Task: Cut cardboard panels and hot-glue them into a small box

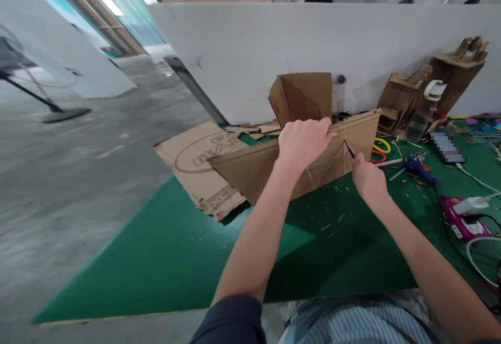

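Note:
My left hand [305, 143] is closed over the top edge of a long cardboard sheet [258, 169], which stands tilted on its edge above the green table. Pale scored lines cross the sheet's face. In my closed right hand [368, 178] is a slim craft knife [349, 149], its tip touching the cardboard at one of these lines; the handle is mostly hidden by the fingers. Behind the sheet stands an open cardboard box [307, 96]. A printed cardboard piece [209, 161] lies to the left, partly under the sheet.
On the green table [148, 260], scissors [379, 151], a blue glue gun [420, 170], a water bottle [425, 111], a phone [447, 147] and a pink power strip [464, 218] with cables lie to the right. Cardboard models [456, 67] lean on the white partition [235, 46]. Scraps are scattered about.

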`<move>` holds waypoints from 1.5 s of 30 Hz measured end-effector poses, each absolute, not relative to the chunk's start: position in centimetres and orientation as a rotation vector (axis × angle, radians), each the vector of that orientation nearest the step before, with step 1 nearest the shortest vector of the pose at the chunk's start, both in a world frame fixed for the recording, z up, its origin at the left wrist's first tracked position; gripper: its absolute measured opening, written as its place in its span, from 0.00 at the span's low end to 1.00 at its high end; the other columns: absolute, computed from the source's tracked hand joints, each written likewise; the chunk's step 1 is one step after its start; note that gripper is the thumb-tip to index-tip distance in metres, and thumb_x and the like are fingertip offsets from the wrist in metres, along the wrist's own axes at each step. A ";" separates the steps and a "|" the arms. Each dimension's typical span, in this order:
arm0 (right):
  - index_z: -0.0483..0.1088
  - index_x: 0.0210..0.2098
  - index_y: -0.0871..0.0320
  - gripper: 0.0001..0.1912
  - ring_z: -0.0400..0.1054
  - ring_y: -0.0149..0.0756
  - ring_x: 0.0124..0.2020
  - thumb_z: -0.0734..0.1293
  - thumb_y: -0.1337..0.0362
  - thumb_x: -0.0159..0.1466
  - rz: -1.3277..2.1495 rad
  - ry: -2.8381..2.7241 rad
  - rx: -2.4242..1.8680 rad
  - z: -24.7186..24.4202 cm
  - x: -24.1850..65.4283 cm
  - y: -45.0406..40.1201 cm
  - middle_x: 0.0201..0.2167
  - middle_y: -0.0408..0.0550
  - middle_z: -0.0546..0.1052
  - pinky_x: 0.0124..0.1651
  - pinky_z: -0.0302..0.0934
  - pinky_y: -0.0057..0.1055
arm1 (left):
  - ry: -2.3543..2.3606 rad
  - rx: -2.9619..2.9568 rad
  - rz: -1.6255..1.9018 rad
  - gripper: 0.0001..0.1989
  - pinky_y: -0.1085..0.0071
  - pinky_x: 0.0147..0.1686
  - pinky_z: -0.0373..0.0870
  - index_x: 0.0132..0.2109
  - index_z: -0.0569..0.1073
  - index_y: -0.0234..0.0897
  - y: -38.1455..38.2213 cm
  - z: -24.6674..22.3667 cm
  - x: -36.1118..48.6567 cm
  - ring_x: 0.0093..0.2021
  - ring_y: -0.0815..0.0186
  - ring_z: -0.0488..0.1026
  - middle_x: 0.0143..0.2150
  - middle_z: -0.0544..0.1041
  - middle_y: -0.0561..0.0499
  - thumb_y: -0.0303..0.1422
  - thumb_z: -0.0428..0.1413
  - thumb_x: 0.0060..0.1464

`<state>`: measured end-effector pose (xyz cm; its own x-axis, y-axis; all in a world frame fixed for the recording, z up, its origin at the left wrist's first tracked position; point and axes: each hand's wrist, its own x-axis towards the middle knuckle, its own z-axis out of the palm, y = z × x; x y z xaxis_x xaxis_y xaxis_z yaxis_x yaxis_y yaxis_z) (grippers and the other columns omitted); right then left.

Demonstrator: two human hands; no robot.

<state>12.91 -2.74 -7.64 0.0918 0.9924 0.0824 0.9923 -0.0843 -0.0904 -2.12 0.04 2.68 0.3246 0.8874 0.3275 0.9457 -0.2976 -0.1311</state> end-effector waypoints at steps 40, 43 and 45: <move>0.63 0.47 0.57 0.18 0.77 0.45 0.34 0.47 0.56 0.73 -0.081 -2.052 -2.244 -7.4 12.7 -2.3 0.32 0.56 0.80 0.34 0.65 0.33 | -1.695 -2.263 -0.299 0.19 0.61 0.37 0.65 0.48 0.74 0.40 0.1 2.6 -2.1 0.39 0.51 0.77 0.36 0.79 0.43 0.46 0.45 0.64; 0.61 0.48 0.57 0.17 0.78 0.45 0.34 0.47 0.57 0.73 -0.012 -2.055 -2.252 -7.8 12.8 -2.3 0.32 0.55 0.80 0.35 0.66 0.34 | -1.710 -2.274 -0.319 0.19 0.61 0.37 0.65 0.48 0.74 0.41 0.1 2.6 -2.2 0.40 0.51 0.77 0.37 0.80 0.43 0.46 0.45 0.64; 0.60 0.48 0.57 0.16 0.78 0.45 0.35 0.48 0.58 0.73 0.039 -2.056 -2.263 -8.1 12.8 -2.4 0.32 0.54 0.79 0.36 0.66 0.34 | -1.712 -2.281 -0.318 0.19 0.61 0.37 0.65 0.48 0.74 0.41 0.2 2.6 -2.3 0.40 0.51 0.77 0.37 0.80 0.43 0.46 0.45 0.64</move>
<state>12.82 -2.40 -8.08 0.0969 0.9946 0.0373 0.9925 -0.0937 -0.0789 -2.29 0.18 2.56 0.2773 0.9011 0.3333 0.9607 -0.2645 -0.0843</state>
